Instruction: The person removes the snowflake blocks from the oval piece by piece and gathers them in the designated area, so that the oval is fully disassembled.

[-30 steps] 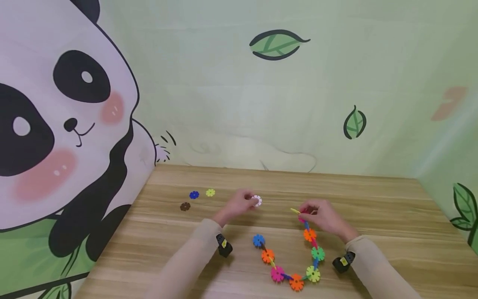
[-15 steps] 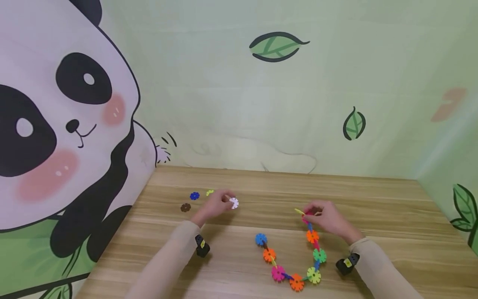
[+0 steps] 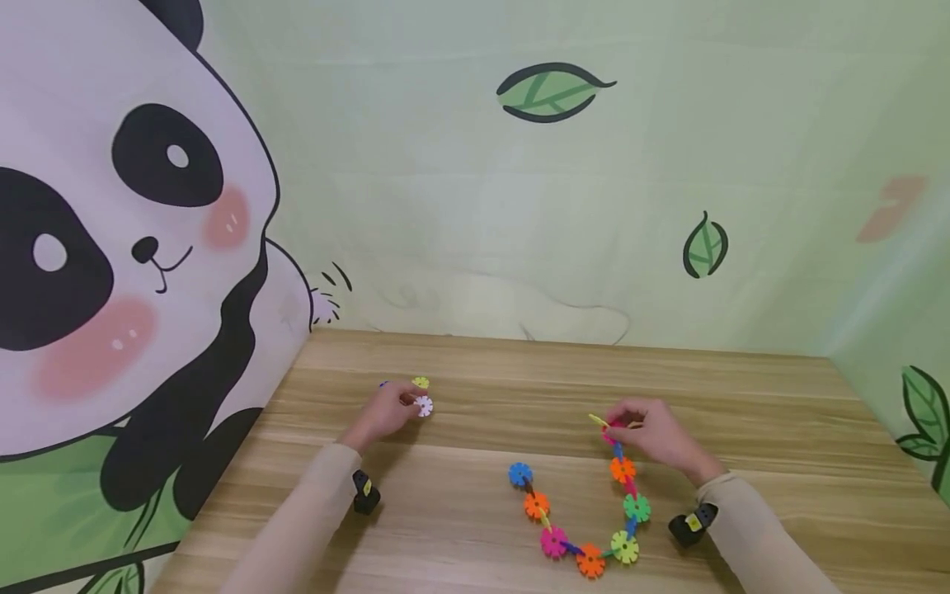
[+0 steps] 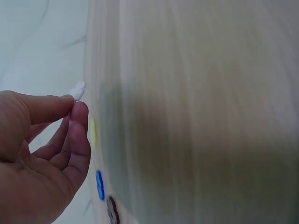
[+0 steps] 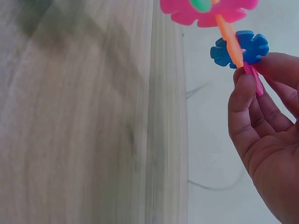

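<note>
My left hand (image 3: 387,412) pinches a white notched flower disc (image 3: 424,406) between thumb and finger, above the left part of the table. The disc shows edge-on in the left wrist view. On the right, my right hand (image 3: 653,431) pinches a pink flower disc (image 3: 613,432) near the upper end of a linked chain. A thin yellow disc (image 3: 597,421) juts out past those fingertips. From there the chain curves in a U through orange (image 3: 623,470), green and other discs to a blue disc (image 3: 520,474) at its other end.
Near the left hand lie loose discs: a yellow one (image 3: 420,383), a blue one (image 4: 100,185) and a brown one (image 4: 112,210). The left hand covers the brown one in the head view. Behind the wooden table (image 3: 742,388) stands a panda-printed backdrop (image 3: 445,206).
My left hand has carried the white disc leftward, from the table's middle to the loose discs. My right hand has shifted slightly right with the chain end.
</note>
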The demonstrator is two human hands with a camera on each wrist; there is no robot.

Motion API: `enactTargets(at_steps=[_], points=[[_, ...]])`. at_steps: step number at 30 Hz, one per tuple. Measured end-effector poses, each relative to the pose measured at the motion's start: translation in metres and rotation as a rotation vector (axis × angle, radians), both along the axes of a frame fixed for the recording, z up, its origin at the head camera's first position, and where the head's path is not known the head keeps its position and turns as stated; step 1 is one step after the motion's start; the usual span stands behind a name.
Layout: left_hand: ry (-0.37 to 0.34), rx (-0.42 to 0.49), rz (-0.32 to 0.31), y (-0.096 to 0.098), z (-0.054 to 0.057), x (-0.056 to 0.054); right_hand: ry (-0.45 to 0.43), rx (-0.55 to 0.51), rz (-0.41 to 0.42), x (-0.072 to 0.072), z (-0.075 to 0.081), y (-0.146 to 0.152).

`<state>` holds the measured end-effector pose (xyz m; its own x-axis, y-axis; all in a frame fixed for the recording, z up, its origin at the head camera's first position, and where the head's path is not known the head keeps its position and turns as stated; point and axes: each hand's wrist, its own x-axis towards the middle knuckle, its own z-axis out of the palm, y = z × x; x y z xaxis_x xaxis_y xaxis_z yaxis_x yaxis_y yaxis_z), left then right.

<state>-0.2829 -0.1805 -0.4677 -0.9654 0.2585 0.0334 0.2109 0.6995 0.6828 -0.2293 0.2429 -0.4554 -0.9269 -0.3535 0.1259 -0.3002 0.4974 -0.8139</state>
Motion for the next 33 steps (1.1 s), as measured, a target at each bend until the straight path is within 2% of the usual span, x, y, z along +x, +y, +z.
enactTargets(at_steps=[8, 18, 26, 33], points=[[0.040, -0.055, -0.002, -0.016, -0.005, -0.004, -0.007, -0.005, -0.004, 0.013, 0.024, -0.008], [0.003, -0.117, 0.029, -0.023, -0.008, -0.009, -0.033, -0.041, -0.012, -0.001, -0.001, 0.007], [-0.071, -0.153, 0.091, -0.022, -0.005, -0.011, -0.058, -0.048, -0.029, 0.000, -0.002, 0.008], [-0.081, -0.145, 0.106, -0.026, -0.005, -0.013, -0.054, -0.052, -0.035, -0.001, -0.002, 0.009]])
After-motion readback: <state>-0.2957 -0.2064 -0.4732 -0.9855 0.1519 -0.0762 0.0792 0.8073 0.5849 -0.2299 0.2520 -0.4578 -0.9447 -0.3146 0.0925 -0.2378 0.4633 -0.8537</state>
